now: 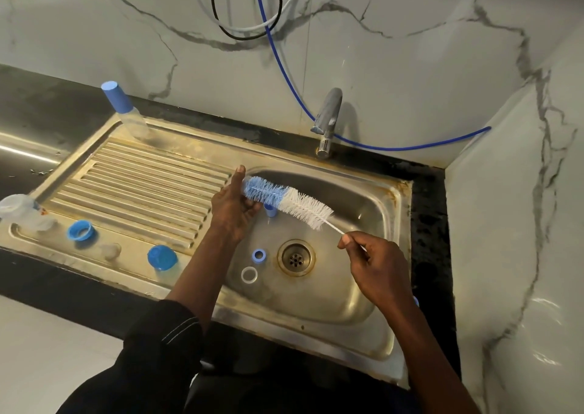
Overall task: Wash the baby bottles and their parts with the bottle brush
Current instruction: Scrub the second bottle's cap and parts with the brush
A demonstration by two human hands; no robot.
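A bottle brush (286, 200) with blue and white bristles is held level over the sink basin (357, 211). My left hand (232, 206) grips its blue bristle end, thumb pointing up. My right hand (374, 266) pinches the thin wire handle. A small blue part (270, 210) shows just under the brush by my left fingers; whether they hold it I cannot tell. In the basin lie a blue ring (258, 255) and a white ring (249, 275). On the drainboard (142, 180) are a clear bottle (22, 211), a blue collar (81, 230), a clear teat (110, 251) and a blue cap (161, 257).
A blue-capped bottle (126, 113) stands at the drainboard's back corner. The tap (328, 120) rises behind the basin, with no water running. The drain (296, 257) sits mid-basin. A marble wall closes the right side, and cables and a blue hose (284, 75) hang behind.
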